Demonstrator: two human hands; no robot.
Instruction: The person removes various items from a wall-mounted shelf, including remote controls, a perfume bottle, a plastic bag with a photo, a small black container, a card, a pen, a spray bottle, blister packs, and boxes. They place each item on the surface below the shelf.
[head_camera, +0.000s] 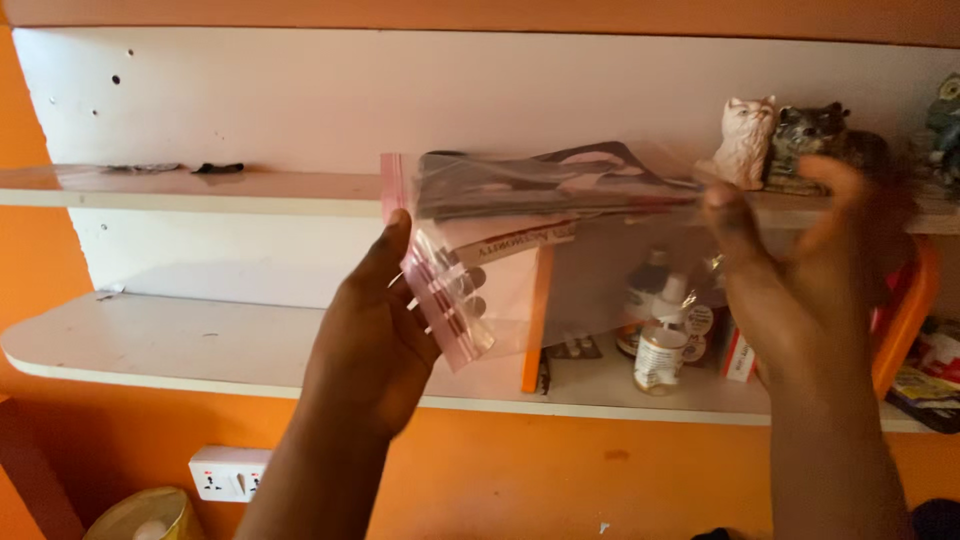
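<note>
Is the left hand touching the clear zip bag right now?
Touching. The head view shows the left hand gripping the pink zip edge of the clear zip bag, thumb in front and fingers visible through the plastic behind it.

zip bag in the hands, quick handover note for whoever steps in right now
Left hand: grips the clear zip bag at its pink zip edge.
Right hand: pinches the bag's opposite end, blurred.
Bag: held up flat in front of the white shelves, with dark flat items inside; what they are is unclear.
Done: items are in the bag.
Left: whether the zip is closed cannot be told. Bottles and cat figurines sit on the shelves.
</note>
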